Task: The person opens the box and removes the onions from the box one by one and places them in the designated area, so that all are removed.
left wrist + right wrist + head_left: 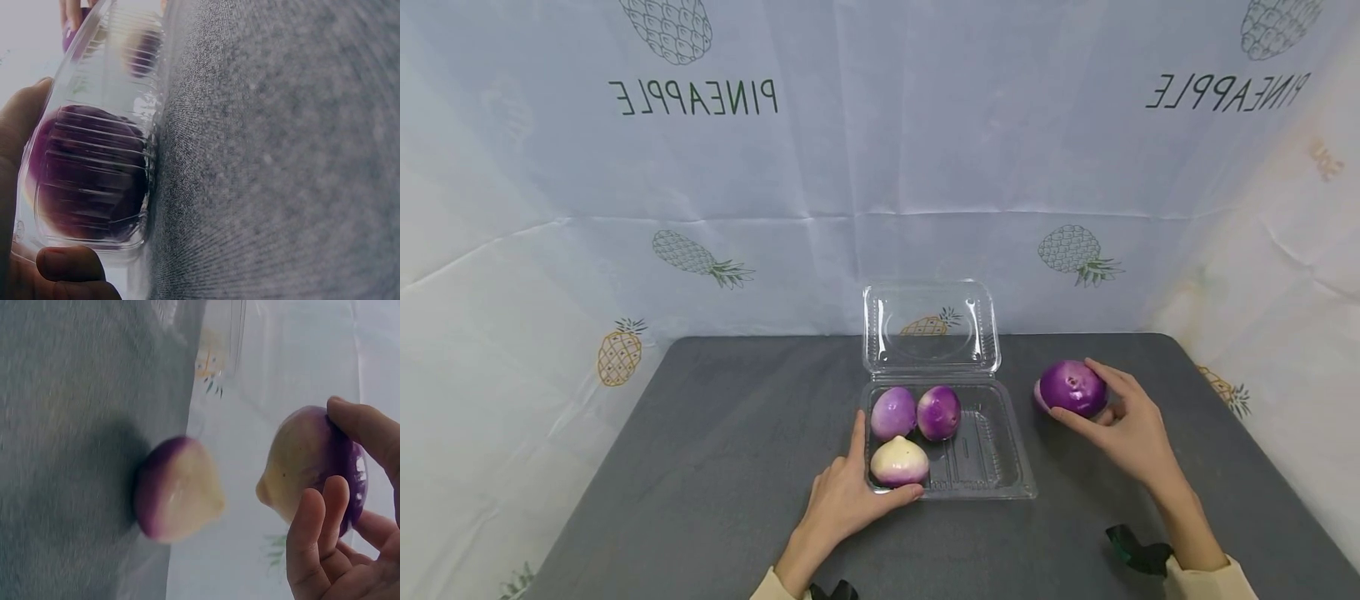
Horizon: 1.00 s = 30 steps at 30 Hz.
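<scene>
My right hand (1131,425) grips a purple-and-cream turnip (1073,388) between thumb and fingers, right of a clear hinged plastic container (981,437). In the right wrist view a second turnip (178,487) stands on the table, apart from the held turnip (294,462); from the head it is mostly hidden. With thumb and index finger spread straight, my left hand (842,500) touches the container's near left corner. Inside lie a light purple turnip (893,413), a darker one (938,412) and a cream-topped one (899,462), all in the left half.
The container's clear lid (931,329) stands raised at the back, close to the white pineapple-print cloth (925,167). A dark grey table (737,450) lies beneath everything. Dark straps (1138,550) sit around the wrists.
</scene>
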### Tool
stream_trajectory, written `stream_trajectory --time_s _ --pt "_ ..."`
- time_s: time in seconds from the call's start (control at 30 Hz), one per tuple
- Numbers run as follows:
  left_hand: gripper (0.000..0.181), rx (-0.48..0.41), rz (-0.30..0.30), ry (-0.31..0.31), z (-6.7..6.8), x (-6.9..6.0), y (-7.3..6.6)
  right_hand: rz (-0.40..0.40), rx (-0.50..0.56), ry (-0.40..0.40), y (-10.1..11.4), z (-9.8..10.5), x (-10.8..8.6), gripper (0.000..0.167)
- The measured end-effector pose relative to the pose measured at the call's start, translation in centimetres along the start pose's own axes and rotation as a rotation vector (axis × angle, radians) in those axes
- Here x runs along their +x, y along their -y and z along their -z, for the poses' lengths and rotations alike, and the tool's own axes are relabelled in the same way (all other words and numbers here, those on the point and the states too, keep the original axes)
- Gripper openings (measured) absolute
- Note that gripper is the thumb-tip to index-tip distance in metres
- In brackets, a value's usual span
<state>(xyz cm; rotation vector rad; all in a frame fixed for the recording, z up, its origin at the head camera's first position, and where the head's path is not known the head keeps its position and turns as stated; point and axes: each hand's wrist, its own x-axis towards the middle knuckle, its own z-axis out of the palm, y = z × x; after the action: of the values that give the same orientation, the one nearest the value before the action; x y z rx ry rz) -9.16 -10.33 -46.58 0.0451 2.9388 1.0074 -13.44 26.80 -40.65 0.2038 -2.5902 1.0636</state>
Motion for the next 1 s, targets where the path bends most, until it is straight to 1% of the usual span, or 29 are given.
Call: stream_trajectory --time_s 0.2,0.33,0.67,0.77,1.0 --pt "0.14 0.005 -0.014 -0.017 -0.1 0.0 0.1 -0.05 0.008 -0.06 -1.4 1.0 0.3 0.079" --pt "0.14 0.005 -0.019 -0.018 -0.1 0.0 0.2 -0.077 -0.011 -0.08 -2.3 1.4 0.5 0.08" --pt "0.14 -0.009 -0.025 -0.005 0.0 0.1 0.2 -0.18 -0.079 -0.063 -4.2 1.9 0.9 0.085" --pt "0.14 -0.012 -0.023 -0.002 0.0 0.1 0.1 -0.198 -0.097 -0.06 -4.8 1.9 1.0 0.086" --pt "0.14 -0.01 -0.02 0.001 0.0 0.1 0.2 -0.243 -0.144 -0.023 -6.1 1.8 0.9 0.089"
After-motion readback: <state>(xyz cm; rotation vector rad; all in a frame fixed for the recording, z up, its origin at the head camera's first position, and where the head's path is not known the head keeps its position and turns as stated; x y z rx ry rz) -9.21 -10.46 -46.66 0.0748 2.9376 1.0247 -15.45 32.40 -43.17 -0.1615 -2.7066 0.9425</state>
